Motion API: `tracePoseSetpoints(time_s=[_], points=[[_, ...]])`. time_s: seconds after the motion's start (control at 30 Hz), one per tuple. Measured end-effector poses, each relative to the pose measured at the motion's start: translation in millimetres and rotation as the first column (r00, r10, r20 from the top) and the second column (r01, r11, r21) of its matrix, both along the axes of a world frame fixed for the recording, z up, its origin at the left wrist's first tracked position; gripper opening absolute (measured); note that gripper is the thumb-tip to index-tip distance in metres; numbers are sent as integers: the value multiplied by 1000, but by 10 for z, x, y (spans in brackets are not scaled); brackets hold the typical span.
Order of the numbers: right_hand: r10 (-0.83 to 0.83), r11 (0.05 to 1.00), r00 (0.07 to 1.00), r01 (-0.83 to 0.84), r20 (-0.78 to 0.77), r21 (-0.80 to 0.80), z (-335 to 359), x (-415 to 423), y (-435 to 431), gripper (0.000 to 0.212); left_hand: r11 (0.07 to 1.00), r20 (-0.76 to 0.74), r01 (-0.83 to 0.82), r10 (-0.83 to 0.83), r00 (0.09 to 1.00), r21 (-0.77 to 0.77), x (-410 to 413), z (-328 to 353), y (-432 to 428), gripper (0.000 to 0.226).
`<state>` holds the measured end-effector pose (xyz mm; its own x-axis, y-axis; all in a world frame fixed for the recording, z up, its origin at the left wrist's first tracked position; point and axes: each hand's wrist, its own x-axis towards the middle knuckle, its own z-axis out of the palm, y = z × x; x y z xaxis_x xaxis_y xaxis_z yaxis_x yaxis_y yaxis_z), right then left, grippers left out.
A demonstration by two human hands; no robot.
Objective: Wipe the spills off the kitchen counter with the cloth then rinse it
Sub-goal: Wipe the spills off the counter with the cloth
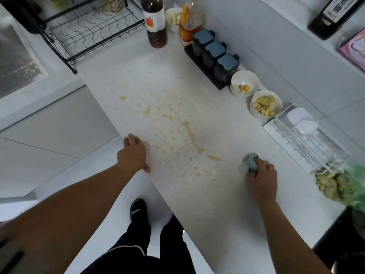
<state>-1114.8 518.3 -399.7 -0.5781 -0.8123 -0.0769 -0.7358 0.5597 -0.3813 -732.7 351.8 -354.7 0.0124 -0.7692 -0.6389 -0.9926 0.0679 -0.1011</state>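
Note:
Brownish spills streak and speckle the middle of the white kitchen counter. My right hand grips a crumpled blue-grey cloth and holds it down on the counter, to the right of the spills. My left hand rests on the counter's left edge, fingers curved over it, just left of the spills. The sink lies at the far left.
Along the wall stand a black rack with three dark jars, two white bowls of food, a white wire rack and bottles. A black dish rack stands at the back left. A bag of vegetables sits at right.

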Motion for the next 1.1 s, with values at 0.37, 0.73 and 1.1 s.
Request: tracePoseSetpoints(time_s=[0.37,0.73,1.1], points=[[-86,996,996,85,-36,-31,18,400,-4,44,1000,-65,1,0,998,5,203,-107,53,146],[315,949,940,-314,-127,28,-30,451,149,44,999,-45,-35,37,998,38,67,-53,25,146],[57,998,994,-55,-89,20,-18,554,236,39,998,-45,-35,37,998,45,67,-23,34,147]])
